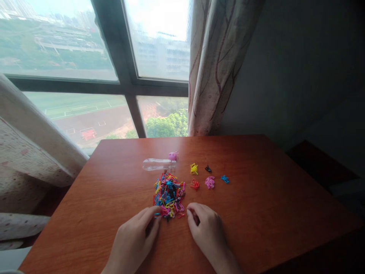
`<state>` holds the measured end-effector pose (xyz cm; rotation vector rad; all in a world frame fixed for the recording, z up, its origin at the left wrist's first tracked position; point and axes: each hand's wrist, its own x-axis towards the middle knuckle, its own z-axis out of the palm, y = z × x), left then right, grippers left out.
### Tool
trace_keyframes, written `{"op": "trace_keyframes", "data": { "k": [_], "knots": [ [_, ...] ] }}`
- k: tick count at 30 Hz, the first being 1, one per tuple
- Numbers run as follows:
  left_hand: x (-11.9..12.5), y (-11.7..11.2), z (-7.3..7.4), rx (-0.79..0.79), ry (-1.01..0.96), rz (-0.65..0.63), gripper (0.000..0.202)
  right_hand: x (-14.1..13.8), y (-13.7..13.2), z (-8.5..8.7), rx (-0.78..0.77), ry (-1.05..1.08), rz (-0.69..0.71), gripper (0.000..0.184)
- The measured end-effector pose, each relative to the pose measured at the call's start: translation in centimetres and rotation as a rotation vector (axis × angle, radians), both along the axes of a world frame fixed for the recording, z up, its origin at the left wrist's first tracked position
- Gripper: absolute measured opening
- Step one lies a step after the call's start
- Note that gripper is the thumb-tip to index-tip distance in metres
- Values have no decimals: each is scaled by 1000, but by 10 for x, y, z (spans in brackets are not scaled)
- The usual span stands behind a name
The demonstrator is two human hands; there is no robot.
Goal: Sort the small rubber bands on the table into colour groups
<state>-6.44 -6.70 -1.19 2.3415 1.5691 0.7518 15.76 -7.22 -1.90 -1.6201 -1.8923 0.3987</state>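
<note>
A heap of small, many-coloured elastic hair ties (169, 194) lies on the wooden table in front of me. My left hand (136, 236) is at the heap's lower left edge. Its thumb and forefinger are curled close together against the hair ties, with a bit of blue by the tips; what they pinch cannot be made out. Just right of the heap, my right hand (207, 229) rests near the tabletop. Its thumb and forefinger tips come together, and anything between them is too small to see.
Sorted by colour, small groups lie right of the heap: yellow (194, 169), black (208, 168), red (195, 184), pink (210, 182) and blue (225, 179). Behind the heap, a clear bottle (156, 164) lies on its side by a pink cap (172, 156). The table (256, 213) meets a window and curtains.
</note>
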Motion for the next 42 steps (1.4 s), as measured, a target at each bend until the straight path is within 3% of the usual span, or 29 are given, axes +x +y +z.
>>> {"op": "trace_keyframes", "data": {
  "k": [8, 20, 37, 42],
  "knots": [
    [0, 2, 3, 27, 51, 65, 20, 0, 0, -2, -17, 2, 8, 17],
    [1, 1, 2, -24, 21, -47, 18, -1, -2, 2, -48, -10, 52, 16],
    [1, -1, -4, -16, -19, -74, 16, -2, -1, 0, -22, -22, 38, 17],
    [6, 2, 5, -39, -47, -101, 16, -2, -1, 0, -21, -17, 45, 16]
  ]
}}
